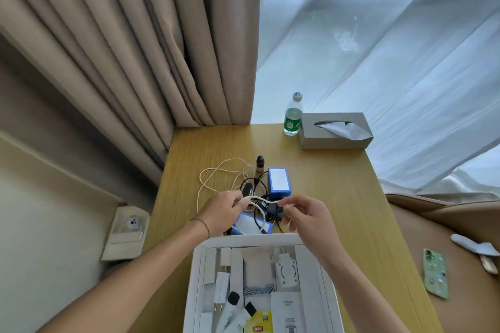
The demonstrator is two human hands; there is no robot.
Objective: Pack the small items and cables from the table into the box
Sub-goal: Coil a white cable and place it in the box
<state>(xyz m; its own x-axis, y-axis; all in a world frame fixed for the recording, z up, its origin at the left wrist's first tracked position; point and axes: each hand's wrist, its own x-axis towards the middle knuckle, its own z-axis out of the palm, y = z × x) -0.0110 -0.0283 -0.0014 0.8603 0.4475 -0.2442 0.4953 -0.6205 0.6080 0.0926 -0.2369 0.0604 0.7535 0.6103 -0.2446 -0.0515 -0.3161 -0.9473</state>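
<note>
Above the white box [259, 286] on the bench [338, 197], her left hand [226, 212] and right hand [305, 215] each pinch the white cable [263, 200], stretched between them.

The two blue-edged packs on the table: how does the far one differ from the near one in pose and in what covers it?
The far blue pack lies fully exposed beside a small brown bottle, its white face uncovered. The near blue pack sits just beyond the white box, partly hidden by the hands and crossed by a black cable. The far one points away from the camera; the near one lies angled. Both are white-faced with blue edges, and neither is packed yet.
</note>
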